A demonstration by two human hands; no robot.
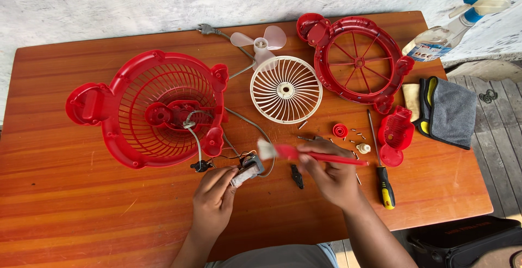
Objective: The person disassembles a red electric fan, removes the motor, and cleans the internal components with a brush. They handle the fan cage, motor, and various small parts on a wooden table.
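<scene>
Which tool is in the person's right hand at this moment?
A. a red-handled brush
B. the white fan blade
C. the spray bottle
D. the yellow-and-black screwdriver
A: the right hand grips a red-handled brush, its pale bristles next to the small motor in the left hand; the screwdriver lies untouched on the table.
</scene>
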